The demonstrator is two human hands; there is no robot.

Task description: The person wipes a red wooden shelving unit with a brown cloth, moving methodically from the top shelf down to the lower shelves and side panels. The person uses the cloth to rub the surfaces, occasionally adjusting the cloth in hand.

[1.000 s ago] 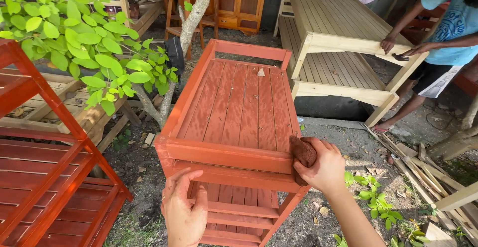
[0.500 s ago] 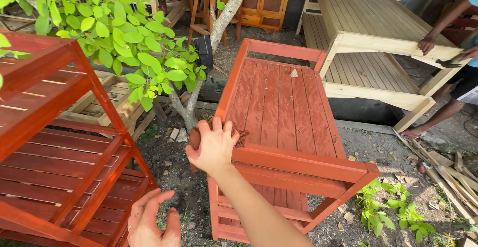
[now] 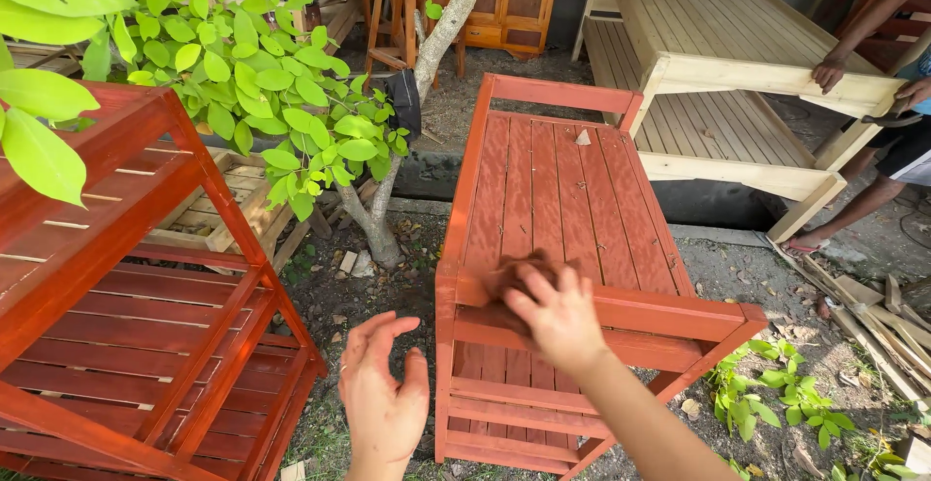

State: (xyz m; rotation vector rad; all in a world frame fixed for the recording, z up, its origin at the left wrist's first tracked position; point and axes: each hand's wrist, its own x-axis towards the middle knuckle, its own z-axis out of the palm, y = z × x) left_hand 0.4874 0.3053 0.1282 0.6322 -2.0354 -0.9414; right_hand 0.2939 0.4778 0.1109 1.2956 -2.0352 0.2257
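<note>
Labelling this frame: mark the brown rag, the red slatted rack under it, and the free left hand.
brown rag (image 3: pixel 512 272), head view, on its exposed top fold above the fingers.
red slatted rack (image 3: pixel 567 185), head view, on a middle top slat.
left hand (image 3: pixel 380 403), head view, on the back of the hand.

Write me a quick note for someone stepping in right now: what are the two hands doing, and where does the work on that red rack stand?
Right hand: presses a brown rag onto the near top rail of the red rack.
Left hand: open, holds nothing, hangs over the ground beside the rack's near left leg.
Rack: stands on the dirt between a second red shelf and a pale wooden bed frame, where another person leans.
Done: the rack looks evenly red; which parts have been rubbed cannot be told.
Left: a scrap and bits of debris lie on the top slats.
</note>
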